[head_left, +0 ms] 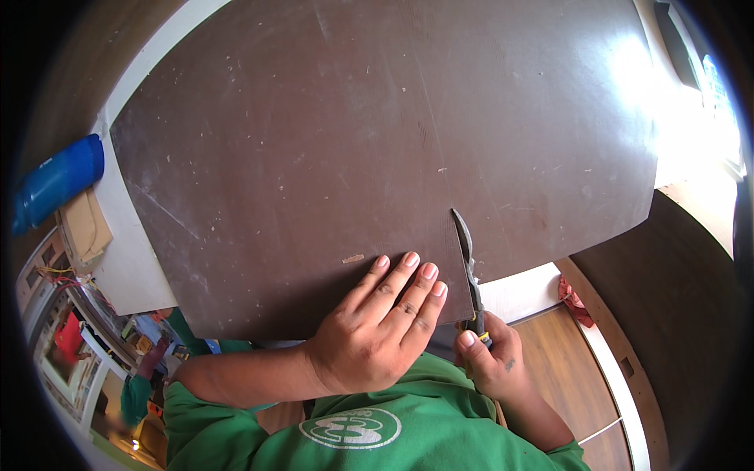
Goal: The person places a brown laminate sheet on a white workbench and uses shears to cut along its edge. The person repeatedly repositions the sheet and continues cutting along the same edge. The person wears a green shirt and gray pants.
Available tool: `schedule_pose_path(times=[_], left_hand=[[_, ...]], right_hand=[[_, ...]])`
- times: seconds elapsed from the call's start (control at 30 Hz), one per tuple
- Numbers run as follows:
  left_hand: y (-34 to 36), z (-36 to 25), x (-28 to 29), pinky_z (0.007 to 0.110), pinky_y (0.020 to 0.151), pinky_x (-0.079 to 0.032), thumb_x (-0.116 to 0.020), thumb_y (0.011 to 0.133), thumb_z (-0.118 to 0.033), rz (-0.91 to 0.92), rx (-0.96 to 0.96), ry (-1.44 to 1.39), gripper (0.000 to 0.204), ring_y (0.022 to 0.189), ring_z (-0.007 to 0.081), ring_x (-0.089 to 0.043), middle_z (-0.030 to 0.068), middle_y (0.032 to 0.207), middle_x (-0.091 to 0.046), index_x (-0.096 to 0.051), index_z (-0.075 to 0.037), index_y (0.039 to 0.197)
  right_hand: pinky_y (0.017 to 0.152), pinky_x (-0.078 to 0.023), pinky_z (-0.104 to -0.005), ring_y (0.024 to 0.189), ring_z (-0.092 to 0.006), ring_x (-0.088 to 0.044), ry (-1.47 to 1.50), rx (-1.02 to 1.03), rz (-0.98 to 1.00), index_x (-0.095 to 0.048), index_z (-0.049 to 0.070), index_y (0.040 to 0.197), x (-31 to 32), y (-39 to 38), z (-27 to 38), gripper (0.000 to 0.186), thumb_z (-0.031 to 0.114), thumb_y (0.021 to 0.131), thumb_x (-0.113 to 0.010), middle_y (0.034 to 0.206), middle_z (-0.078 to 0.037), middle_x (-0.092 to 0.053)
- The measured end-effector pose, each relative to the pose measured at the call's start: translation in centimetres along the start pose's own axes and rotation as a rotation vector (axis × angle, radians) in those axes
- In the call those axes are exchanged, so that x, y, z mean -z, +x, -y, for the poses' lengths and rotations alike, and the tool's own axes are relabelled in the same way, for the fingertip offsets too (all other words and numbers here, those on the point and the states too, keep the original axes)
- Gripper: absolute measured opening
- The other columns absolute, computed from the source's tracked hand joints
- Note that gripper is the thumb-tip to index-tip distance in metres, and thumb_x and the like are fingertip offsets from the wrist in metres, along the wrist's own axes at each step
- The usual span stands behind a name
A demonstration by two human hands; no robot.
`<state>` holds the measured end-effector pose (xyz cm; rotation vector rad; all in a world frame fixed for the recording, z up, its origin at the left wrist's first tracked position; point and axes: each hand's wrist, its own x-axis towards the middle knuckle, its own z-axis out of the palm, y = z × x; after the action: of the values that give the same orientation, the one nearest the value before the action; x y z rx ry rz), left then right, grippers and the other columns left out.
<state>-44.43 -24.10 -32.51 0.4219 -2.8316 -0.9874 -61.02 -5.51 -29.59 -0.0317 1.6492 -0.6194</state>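
A large brown sheet (314,133) with pale scuffs fills most of the view, with a cut line at its near edge, right of centre. My left hand (369,330) lies on that edge, fingers stretched out and slightly apart. Just to its right, my right hand (491,353) grips dark shears with yellow on the handle (465,251); their long blades reach into the sheet along the cut. The lower handle is partly hidden by my fingers.
A pale surface (141,275) shows under the sheet. A blue bottle (55,177) and tan boards (82,220) are at left. A co-worker's green sleeve (135,396), wires and clutter are lower left. A red crumpled item (575,302) and dark panel (636,290) are at right.
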Motion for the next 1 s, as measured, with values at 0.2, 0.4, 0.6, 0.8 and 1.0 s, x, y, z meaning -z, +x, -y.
schedule_pose_path(times=[0.2, 0.4, 0.6, 0.8, 1.0], left_hand=[[-0.11, -0.13, 0.15, 0.055, 0.108, -0.059, -0.063, 0.1, -0.008, 0.001, -0.009, 0.006, 0.034, 0.128, 0.0434, -0.073, 0.0239, 0.133, -0.076, -0.077, 0.005, 0.128], [-0.58, 0.08, 0.04, 0.059, 0.11, -0.057, -0.058, 0.103, -0.013, 0.031, -0.03, -0.001, 0.039, 0.133, 0.0467, -0.068, 0.0284, 0.14, -0.071, -0.073, 0.007, 0.133], [-0.58, -0.12, 0.21, 0.058, 0.109, -0.058, -0.061, 0.102, -0.011, 0.015, -0.021, -0.009, 0.036, 0.13, 0.0456, -0.07, 0.0267, 0.137, -0.074, -0.075, 0.006, 0.131], [-0.38, -0.28, 0.41, 0.056, 0.108, -0.058, -0.064, 0.101, -0.009, -0.006, 0.001, -0.018, 0.033, 0.128, 0.0441, -0.072, 0.0249, 0.134, -0.076, -0.077, 0.005, 0.128], [-0.47, -0.25, 0.35, 0.056, 0.108, -0.058, -0.066, 0.1, -0.009, -0.005, 0.002, -0.028, 0.033, 0.129, 0.0441, -0.072, 0.0252, 0.134, -0.076, -0.077, 0.005, 0.127]], right_hand=[[0.069, -0.05, -0.0348, 0.076, -0.0151, -0.058, -0.007, 0.026, 0.009, -0.065, -0.003, 0.099, -0.18, 0.26, 0.3, 0.046, 0.041, 0.103, -0.076, 0.078, -0.008, -0.065], [0.068, -0.05, -0.0348, 0.075, -0.0142, -0.057, -0.058, 0.005, 0.009, -0.064, -0.003, 0.097, -0.18, 0.24, 0.35, 0.047, 0.042, 0.103, -0.076, 0.077, -0.007, -0.064], [0.068, -0.049, -0.0348, 0.075, -0.0147, -0.057, -0.034, -0.013, 0.009, -0.064, -0.004, 0.098, -0.17, 0.03, 0.26, 0.049, 0.043, 0.103, -0.076, 0.077, -0.009, -0.063], [0.063, -0.051, -0.0282, 0.07, -0.0114, -0.063, -0.067, 0.066, 0.051, -0.063, -0.002, 0.115, -0.26, 0.77, -0.2, 0.047, 0.044, 0.106, -0.07, 0.084, -0.005, -0.068], [0.071, -0.052, -0.0361, 0.077, -0.017, -0.06, -0.083, 0.018, 0.006, -0.066, -0.005, 0.103, -0.25, 0.39, 0.42, 0.049, 0.043, 0.103, -0.075, 0.081, -0.012, -0.068]])
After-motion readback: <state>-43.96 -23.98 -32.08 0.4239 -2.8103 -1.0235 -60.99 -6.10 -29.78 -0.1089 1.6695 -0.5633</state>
